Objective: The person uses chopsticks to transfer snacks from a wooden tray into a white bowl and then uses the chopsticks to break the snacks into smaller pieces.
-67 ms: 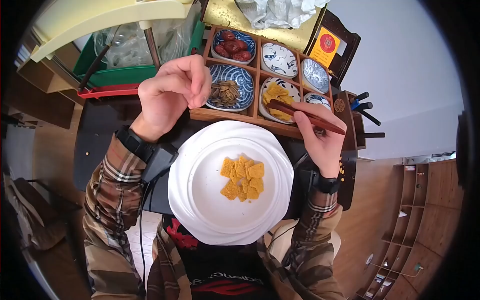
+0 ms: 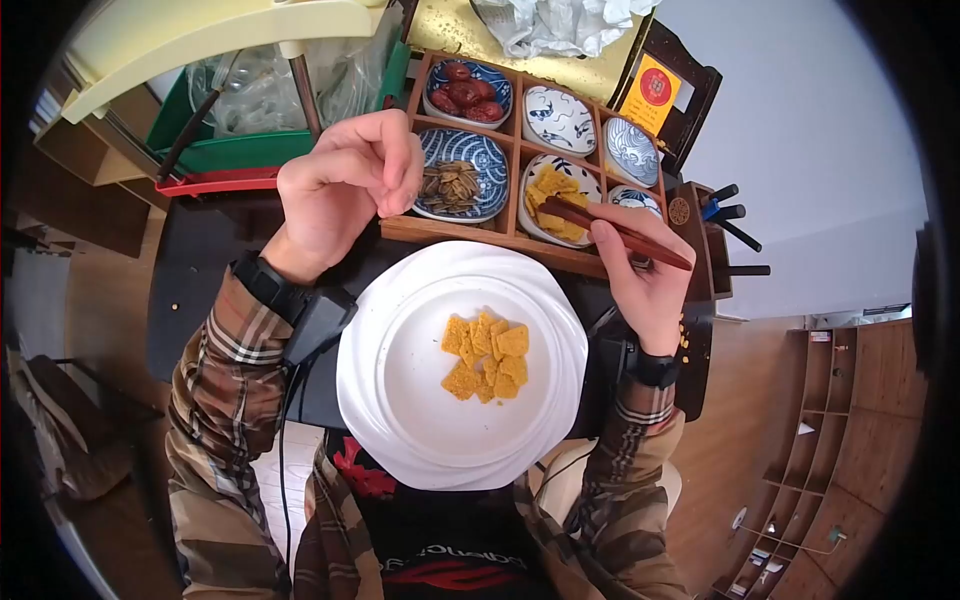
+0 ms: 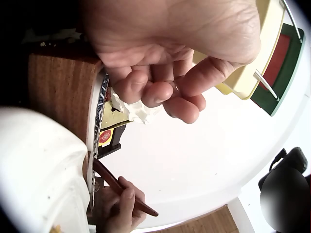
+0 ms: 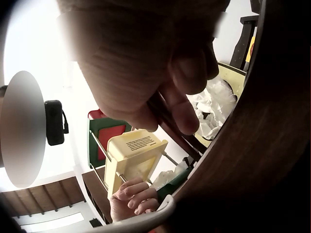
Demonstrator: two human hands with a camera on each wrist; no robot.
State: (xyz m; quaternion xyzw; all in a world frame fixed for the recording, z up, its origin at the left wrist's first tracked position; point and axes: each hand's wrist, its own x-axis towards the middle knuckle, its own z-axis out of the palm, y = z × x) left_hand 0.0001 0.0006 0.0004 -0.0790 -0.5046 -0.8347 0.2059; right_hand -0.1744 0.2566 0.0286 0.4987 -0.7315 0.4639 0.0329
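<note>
My right hand grips dark brown wooden tongs from above. Their tips reach into a patterned dish of yellow chips in the divided wooden tray; whether they pinch a chip is hard to tell. Raised beside the tray's left end, my left hand has loosely curled fingers, the thumb against them, and nothing visible held. Below the tray, several orange-yellow crumbed pieces lie in a white plate. In the right wrist view, my right fingers hide part of the tongs.
Other tray dishes hold red dates and striped seeds; one is a white dish. A green bin stands left, a dark holder with black-handled items right, and crumpled white plastic behind.
The tongs' tips have shifted slightly to the right and up within the chip dish, with my right hand moving very little. My left hand and the plate look unchanged.
</note>
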